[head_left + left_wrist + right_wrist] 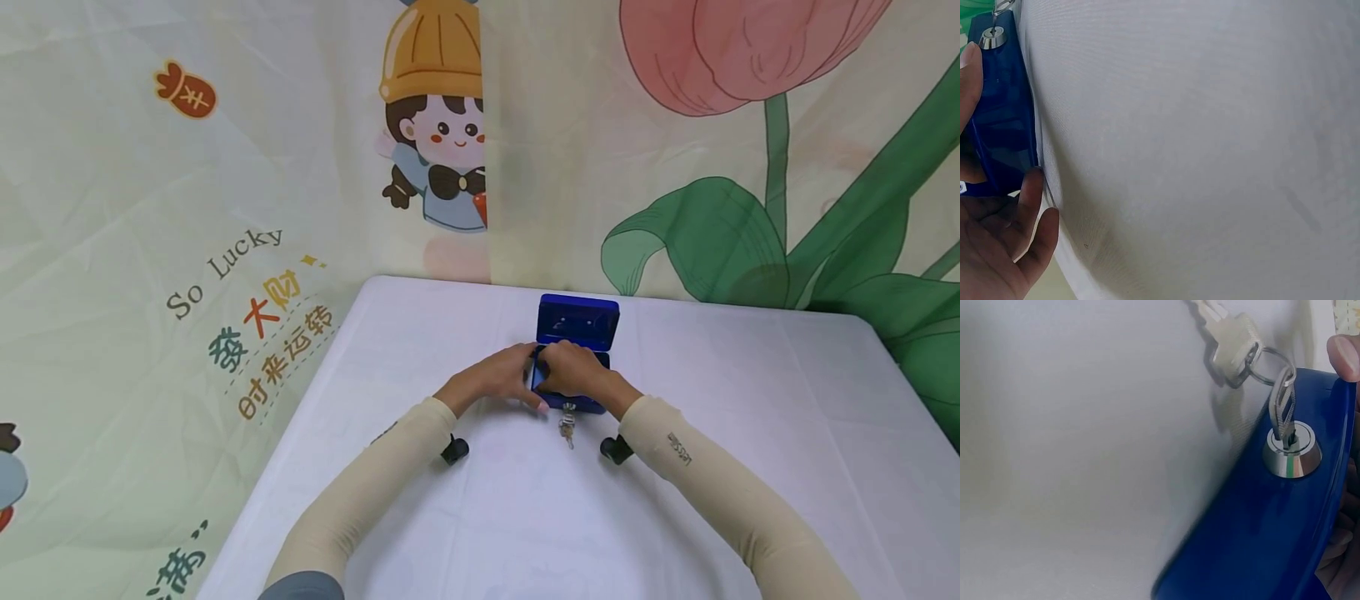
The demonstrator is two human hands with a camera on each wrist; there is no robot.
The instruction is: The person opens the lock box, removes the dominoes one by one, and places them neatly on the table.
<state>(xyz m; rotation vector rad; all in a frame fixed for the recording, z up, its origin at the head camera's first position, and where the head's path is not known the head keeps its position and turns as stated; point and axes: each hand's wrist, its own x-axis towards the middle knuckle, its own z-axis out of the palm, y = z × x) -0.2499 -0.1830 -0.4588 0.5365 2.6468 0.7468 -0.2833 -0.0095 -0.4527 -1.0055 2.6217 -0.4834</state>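
A blue metal cash box (pixel 592 407) stands on the white table with its lid (pixel 577 321) raised at the back. My left hand (pixel 506 375) grips the box's left end, thumb at the front edge and fingers round the side. Inside the open box is my right hand (pixel 573 367), palm down; I cannot tell whether its fingers, partly hidden by the front wall, hold anything. In the right wrist view a key sits in the round silver lock (pixel 1291 462), and a second key (pixel 1235 347) hangs from its ring over the tabletop.
The table (pixel 480 517) is covered with a smooth white cloth, its back edge close behind the box. A printed curtain (pixel 300 167) with a cartoon figure and a tulip hangs behind. Black wrist cameras (pixel 455 450) sit under both forearms.
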